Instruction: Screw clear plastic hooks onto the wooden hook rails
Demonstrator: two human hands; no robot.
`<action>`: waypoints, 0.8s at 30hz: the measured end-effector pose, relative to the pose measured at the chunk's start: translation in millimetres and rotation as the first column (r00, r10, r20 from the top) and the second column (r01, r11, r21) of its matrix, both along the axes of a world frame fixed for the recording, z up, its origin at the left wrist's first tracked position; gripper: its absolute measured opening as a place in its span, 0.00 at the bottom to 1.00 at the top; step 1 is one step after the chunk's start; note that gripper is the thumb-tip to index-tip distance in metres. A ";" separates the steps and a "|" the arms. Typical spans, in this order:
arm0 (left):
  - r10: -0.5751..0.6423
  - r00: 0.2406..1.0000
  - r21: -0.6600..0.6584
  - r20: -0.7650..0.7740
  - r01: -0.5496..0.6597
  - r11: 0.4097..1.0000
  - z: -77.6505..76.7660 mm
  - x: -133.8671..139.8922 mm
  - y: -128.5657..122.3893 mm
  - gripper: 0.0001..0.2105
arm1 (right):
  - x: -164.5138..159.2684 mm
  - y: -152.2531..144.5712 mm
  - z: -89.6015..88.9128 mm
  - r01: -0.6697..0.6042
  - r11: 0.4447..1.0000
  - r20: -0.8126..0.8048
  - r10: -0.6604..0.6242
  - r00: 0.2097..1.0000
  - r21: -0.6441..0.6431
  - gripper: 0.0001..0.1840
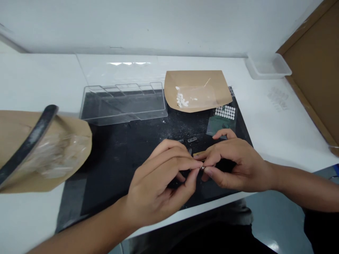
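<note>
Over the black mat (111, 169), my left hand (161, 183) and my right hand (235, 164) meet fingertip to fingertip. Between their pinched thumbs and forefingers is a small shiny piece (202, 168), mostly hidden, so its kind cannot be made out. A narrow yellowish strip (197, 153) shows just behind the right fingers. Small clear plastic pieces (192, 139) lie on the mat beyond my hands. Past the right hand is a sheet with rows of white round stickers (225, 112). A brown paper tray (197, 78) farther back holds small white bits (182, 101).
A clear plastic rack (124, 117) stands at the mat's back left. On the left, a brown paper container (16, 123) holds clear plastic scraps (63, 151), with a black curved bar (29, 141) across it. A translucent tub (270, 76) and a cardboard panel (315, 67) are at right.
</note>
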State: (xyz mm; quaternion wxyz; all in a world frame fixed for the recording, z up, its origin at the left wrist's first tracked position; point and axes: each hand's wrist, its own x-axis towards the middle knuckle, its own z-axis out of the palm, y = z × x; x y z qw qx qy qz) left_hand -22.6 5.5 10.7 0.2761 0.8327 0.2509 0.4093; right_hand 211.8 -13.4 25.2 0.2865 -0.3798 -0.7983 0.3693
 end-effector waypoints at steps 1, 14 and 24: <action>-0.004 1.000 -0.004 -0.002 0.004 1.000 -0.5 -0.1 -0.2 0.07 | 0.0 -0.2 0.2 0.002 1.000 -0.002 -0.002 1.000 -0.002 0.05; -0.040 0.996 -0.019 0.078 0.041 0.999 -3.9 -0.6 3.1 0.10 | 0.8 -1.2 1.4 0.005 1.000 -0.019 -0.006 1.000 -0.020 0.07; -0.010 1.000 0.074 0.009 0.009 0.997 -3.6 -2.9 4.3 0.11 | -0.4 -2.6 2.1 0.030 0.999 -0.012 -0.030 0.999 -0.035 0.06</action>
